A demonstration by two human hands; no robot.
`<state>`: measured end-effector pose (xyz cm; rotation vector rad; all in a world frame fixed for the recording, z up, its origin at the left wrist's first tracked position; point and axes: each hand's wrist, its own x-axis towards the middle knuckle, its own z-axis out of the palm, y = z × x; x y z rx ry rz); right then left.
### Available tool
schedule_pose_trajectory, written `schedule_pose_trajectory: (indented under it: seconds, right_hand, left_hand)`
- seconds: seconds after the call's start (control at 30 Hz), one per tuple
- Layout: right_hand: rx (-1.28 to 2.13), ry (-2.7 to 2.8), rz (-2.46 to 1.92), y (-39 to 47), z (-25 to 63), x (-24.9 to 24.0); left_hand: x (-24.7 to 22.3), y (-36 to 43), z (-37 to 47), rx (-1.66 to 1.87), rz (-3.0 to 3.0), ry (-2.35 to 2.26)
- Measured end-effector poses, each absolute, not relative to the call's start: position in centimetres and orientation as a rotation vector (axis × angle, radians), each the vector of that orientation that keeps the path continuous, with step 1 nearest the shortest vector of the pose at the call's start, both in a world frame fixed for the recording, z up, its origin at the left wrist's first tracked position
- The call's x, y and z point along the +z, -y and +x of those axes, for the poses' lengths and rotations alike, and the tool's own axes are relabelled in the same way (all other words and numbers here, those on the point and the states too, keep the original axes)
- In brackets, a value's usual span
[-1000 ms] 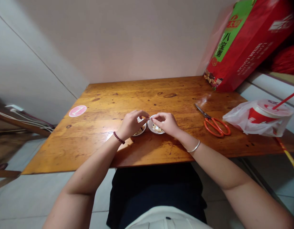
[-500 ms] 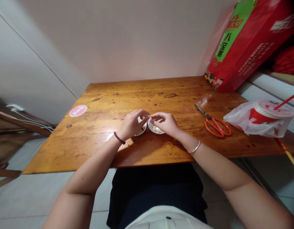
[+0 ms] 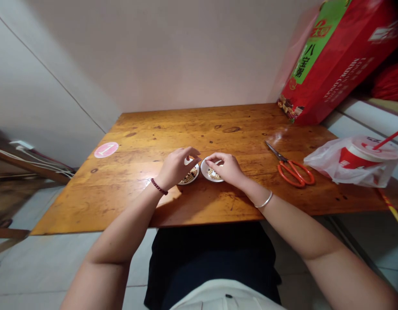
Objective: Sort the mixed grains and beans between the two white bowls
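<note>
Two small white dishes stand side by side on the wooden table. The left dish (image 3: 198, 174) holds pale and dark bead-like pieces, partly hidden by my left hand (image 3: 178, 166). That hand hovers over it with thumb and index finger curved and apart, and nothing shows between them. Pale bead-like pieces lie in the right dish (image 3: 203, 170). Above it, my right hand (image 3: 228, 168) has its thumb and index fingertips pinched together; whatever they hold, if anything, is too small to make out. A narrow gap separates the two hands.
Orange-handled scissors (image 3: 295, 174) lie open to the right. Beyond them is a red-and-white cup (image 3: 358, 158) with a straw in a plastic bag. A tall red box (image 3: 334, 64) stands at the back right. A pink round sticker (image 3: 106, 150) marks the table's left side.
My hands, whose fingertips were close together between the dishes, are now a little farther apart. The left thumb and index finger have drawn slightly left.
</note>
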<state>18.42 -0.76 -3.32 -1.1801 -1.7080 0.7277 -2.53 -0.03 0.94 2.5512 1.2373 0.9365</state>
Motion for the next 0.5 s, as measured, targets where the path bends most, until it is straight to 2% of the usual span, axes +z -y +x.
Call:
schedule_pose_trajectory:
  seconds: [0.23,0.5]
  right_hand:
    - [0.707,1.634,-1.220,0.5,18.7,-3.4]
    - [0.734,1.632,-1.211,0.6,18.6,-3.4]
  left_hand:
    - [1.3,-1.0,-5.6,0.177,2.701,-1.306]
    - [1.0,-0.6,-4.4,0.042,2.744,-1.398]
